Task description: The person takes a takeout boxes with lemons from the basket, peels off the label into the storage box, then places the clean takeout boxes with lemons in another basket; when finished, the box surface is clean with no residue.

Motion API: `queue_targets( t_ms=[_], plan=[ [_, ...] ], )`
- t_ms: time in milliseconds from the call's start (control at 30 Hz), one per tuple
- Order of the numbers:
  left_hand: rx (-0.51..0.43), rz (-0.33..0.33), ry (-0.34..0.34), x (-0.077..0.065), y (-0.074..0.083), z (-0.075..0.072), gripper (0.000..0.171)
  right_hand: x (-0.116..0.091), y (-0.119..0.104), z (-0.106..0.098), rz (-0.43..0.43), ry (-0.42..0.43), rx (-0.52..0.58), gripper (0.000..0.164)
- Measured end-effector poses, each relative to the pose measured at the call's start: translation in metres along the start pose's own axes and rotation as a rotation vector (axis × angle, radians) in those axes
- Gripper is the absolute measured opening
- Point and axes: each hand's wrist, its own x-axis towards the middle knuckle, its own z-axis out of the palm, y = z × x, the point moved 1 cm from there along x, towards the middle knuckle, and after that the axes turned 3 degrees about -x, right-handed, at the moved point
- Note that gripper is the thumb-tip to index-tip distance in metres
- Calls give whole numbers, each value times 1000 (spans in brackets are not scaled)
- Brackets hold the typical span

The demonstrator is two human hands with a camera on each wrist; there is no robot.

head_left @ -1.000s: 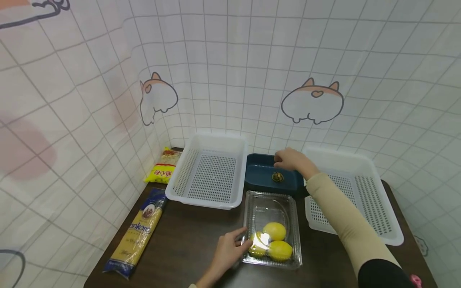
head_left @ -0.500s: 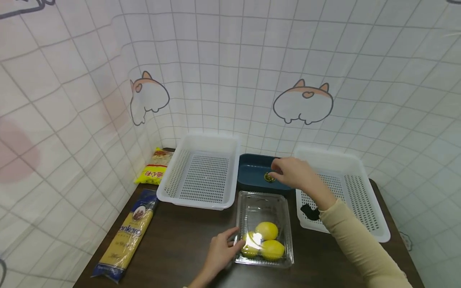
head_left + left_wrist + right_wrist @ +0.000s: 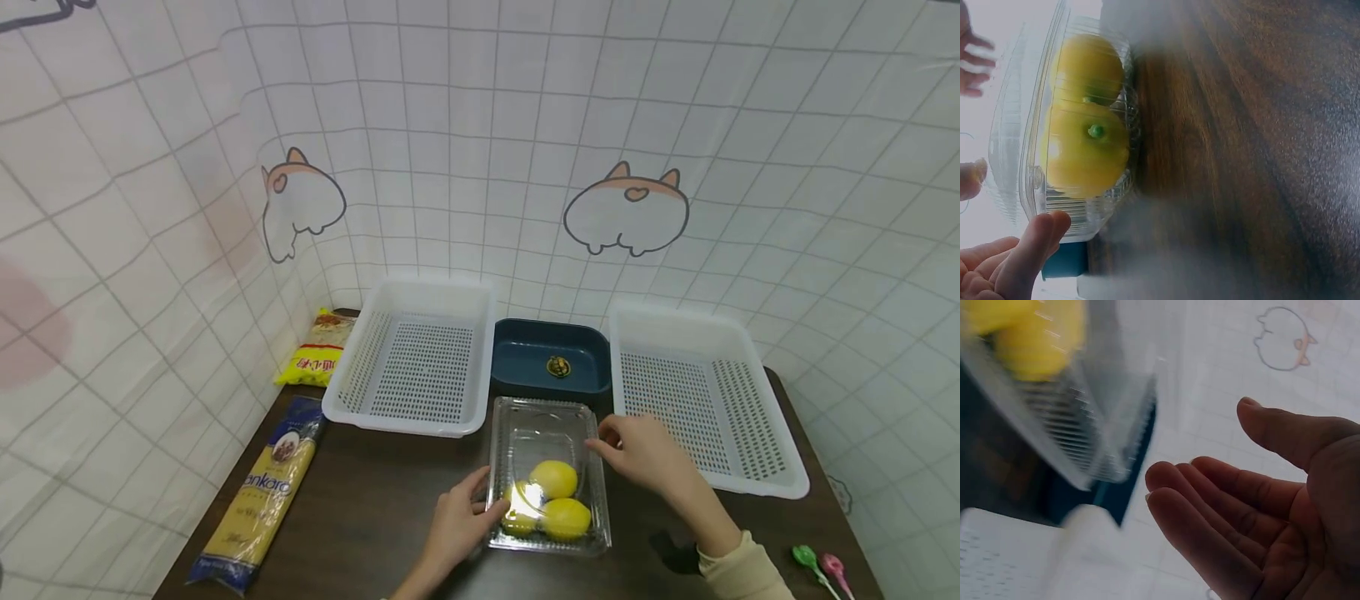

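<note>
A clear plastic clamshell box (image 3: 547,423) lies closed on the table with three lemons (image 3: 566,518) inside it. At the box's left edge, my left hand (image 3: 459,521) rests with its fingers and thumb touching the rim. The left wrist view shows two of the lemons (image 3: 1085,149) through the side wall, and that hand's fingertips (image 3: 1041,231) at the rim. My right hand (image 3: 645,450) is beside the box's right edge, its fingers loosely bent. Seen from the right wrist, this hand (image 3: 1254,512) holds nothing, thumb apart from the fingers.
Behind the box is a dark blue dish (image 3: 517,358) containing a small dark-and-gold item (image 3: 558,367). White perforated baskets (image 3: 480,400) (image 3: 772,483) flank it. Leftward lie a pasta pack (image 3: 262,492) and a yellow bag (image 3: 318,350). Green (image 3: 806,557) and pink (image 3: 832,565) lollipop-like items lie at front right.
My right hand has come from over the blue dish back toward me, to the box's right edge. The small item stays in the dish. My left hand keeps its place on the box.
</note>
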Motion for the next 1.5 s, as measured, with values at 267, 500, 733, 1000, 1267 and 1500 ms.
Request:
queue_targets(
  t_ms=[267,500,733,1000,1267,1500],
  plan=[
    [41,-11,16,1,1,-2,64,-30,3,36,144,-201,53,60],
    [64,-38,-2,2,1,-2,62,-34,10,54,218,-293,74,78],
    [47,-40,-17,1,0,0,63,-36,15,64,236,-297,216,76],
    [32,-65,-26,4,0,-1,65,-43,21,72,279,-318,432,89],
    [58,-34,-37,4,-1,-1,64,-48,19,74,247,-290,444,85],
    [-7,-70,-37,3,-3,-4,62,-51,14,75,232,-250,403,77]
  ],
)
